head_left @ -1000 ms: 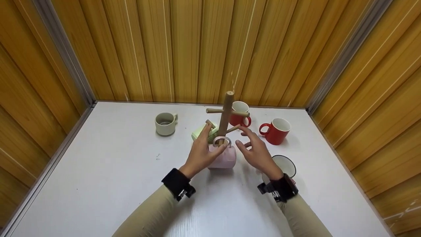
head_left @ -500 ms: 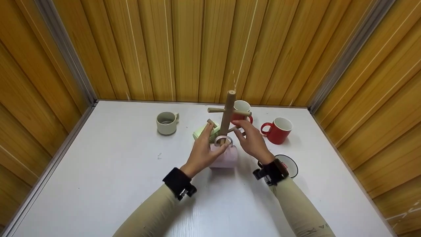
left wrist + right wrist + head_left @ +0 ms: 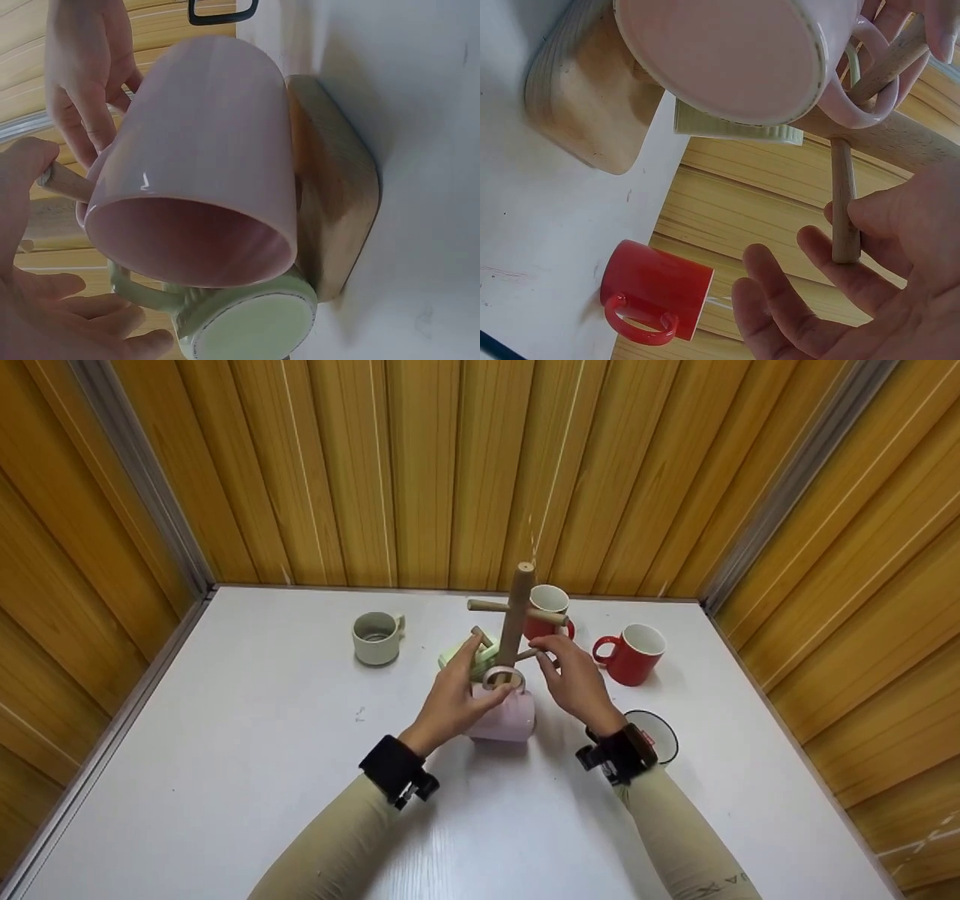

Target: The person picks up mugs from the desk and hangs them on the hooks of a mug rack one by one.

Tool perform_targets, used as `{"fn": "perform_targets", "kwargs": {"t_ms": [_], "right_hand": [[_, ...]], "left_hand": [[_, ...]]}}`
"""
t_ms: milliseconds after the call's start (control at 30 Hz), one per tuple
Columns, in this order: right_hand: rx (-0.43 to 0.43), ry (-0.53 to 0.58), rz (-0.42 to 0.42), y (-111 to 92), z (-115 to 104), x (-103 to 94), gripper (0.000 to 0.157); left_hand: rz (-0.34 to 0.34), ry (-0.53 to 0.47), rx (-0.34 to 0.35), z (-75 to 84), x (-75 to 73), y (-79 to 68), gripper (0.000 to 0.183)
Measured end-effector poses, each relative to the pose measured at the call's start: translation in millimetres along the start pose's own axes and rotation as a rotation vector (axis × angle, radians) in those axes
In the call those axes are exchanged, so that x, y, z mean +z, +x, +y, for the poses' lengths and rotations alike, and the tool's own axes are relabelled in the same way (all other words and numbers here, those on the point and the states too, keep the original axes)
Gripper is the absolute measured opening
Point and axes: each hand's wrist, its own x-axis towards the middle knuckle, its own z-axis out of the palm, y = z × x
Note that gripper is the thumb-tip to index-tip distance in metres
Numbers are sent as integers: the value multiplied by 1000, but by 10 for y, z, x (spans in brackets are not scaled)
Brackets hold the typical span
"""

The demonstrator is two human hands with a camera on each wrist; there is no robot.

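Observation:
A wooden mug tree (image 3: 517, 615) with several pegs stands mid-table. Its lower front peg passes through the handle of a pink mug (image 3: 506, 720), which hangs on its side. Behind it hangs a ribbed green mug (image 3: 251, 326). My left hand (image 3: 450, 701) is beside both mugs; its thumb touches the tip of the pink mug's peg, while the other fingers reach out loosely past the green mug's handle. With thumb and forefinger, my right hand (image 3: 574, 679) pinches a bare lower peg (image 3: 843, 187) on the right side.
Two red mugs, one (image 3: 634, 655) at right and one (image 3: 547, 600) behind the tree, stand upright. A pale grey-green mug (image 3: 377, 641) stands at left. Partly behind my right wrist is a white mug (image 3: 658, 735) with a dark rim. Wood-patterned walls enclose the table (image 3: 225, 750).
My right hand has moved slightly left, its thumb and forefinger coming together on the bare peg. The left hand has hardly moved beside the pink and green mugs.

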Motion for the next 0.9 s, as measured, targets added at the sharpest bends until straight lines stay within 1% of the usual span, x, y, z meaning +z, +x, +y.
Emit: {"fn": "perform_targets", "kwargs": {"t_ms": [133, 300, 467, 633, 900], "right_hand": [[6, -13, 6, -38, -22, -4, 21], [-15, -45, 48, -78, -42, -11, 19], [-29, -51, 72, -116, -43, -22, 18], [-31, -50, 70, -147, -59, -37, 17], [-24, -64, 45, -185, -82, -63, 18]], "left_hand": [[2, 31, 7, -5, -44, -13, 92], [23, 51, 3, -27, -89, -22, 88], [41, 59, -41, -47, -120, -41, 89], [58, 58, -86, -57, -142, -62, 89], [121, 61, -47, -78, -154, -67, 86]]}}
